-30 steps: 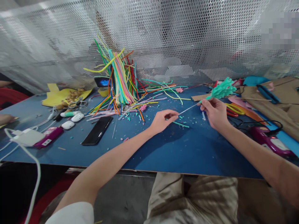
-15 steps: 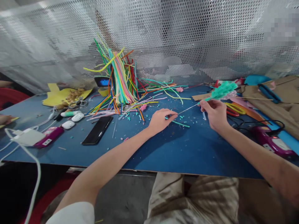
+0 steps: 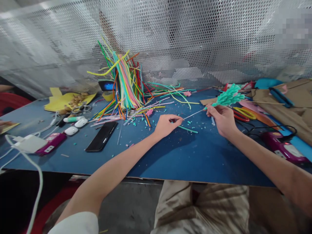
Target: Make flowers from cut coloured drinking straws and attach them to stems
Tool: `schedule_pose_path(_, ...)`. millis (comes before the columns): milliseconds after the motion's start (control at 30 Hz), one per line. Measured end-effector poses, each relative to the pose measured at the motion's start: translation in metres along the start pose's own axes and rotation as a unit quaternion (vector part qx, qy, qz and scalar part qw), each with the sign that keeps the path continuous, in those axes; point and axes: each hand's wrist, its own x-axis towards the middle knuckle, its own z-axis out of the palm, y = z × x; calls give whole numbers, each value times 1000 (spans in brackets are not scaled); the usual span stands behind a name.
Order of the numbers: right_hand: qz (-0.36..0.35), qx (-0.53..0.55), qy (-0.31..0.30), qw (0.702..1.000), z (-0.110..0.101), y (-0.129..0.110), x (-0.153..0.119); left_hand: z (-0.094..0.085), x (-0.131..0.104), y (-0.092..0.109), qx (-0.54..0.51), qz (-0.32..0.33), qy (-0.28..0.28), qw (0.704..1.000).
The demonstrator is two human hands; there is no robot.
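Observation:
My right hand (image 3: 223, 117) pinches the base of a teal pipe-cleaner bundle (image 3: 229, 96), whose tufts fan out to the upper right. A thin wire (image 3: 194, 114) runs from that base down to the left. Its far end is between the thumb and fingers of my left hand (image 3: 168, 124). On the blue table just below the wire lies a loose teal pipe cleaner (image 3: 188, 129), with small teal scraps around it.
A tall bunch of colored pipe cleaners (image 3: 126, 81) stands at the back left. A black phone (image 3: 101, 136) lies left of my left hand. Yellow-handled scissors (image 3: 246, 113), a purple power strip (image 3: 284, 148) and cardboard (image 3: 301, 97) are at the right.
The teal bundle has turned in my right hand, so its tufts show from another side. Both hands have shifted slightly left.

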Motion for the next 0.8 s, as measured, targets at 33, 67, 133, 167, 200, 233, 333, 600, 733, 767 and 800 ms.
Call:
schedule_pose_path(33, 0, 2, -2, 1000, 0, -1, -1, 0, 0, 0, -11, -13, -7, 1000)
schedule_pose_path(67, 0, 4, -6, 1000, 0, -1, -1, -1, 1, -1, -22, -25, -17, 999)
schedule_pose_path(133, -2, 10, -15, 1000, 1, -2, -2, -2, 2, -2, -40, -41, -36, 998)
schedule_pose_path(167, -2, 12, -17, 1000, 1, -2, -2, -3, 2, -2, -43, -46, -41, 997)
schedule_pose_path(200, -2, 12, -18, 1000, 1, -2, -2, -3, 2, -3, -45, -49, -45, 997)
schedule_pose_path(233, -3, 13, -17, 1000, 1, -2, -2, -3, 2, -3, -45, -52, -47, 997)
schedule_pose_path(333, -7, 15, 1, 1000, -1, -2, 1, -4, 3, -2, -58, -58, -55, 995)
schedule_pose_path(600, -15, 49, 42, 998, -10, -10, 12, -5, 1, 0, -78, -67, -60, 993)
schedule_pose_path(733, -13, 54, 50, 997, -10, -11, 12, -4, 1, -2, -128, -54, -71, 988)
schedule_pose_path(767, -14, 54, 53, 997, -10, -11, 11, -3, 0, -2, -133, -53, -77, 987)
schedule_pose_path(800, -15, 54, 56, 997, -9, -11, 11, -3, 0, -2, -134, -52, -83, 986)
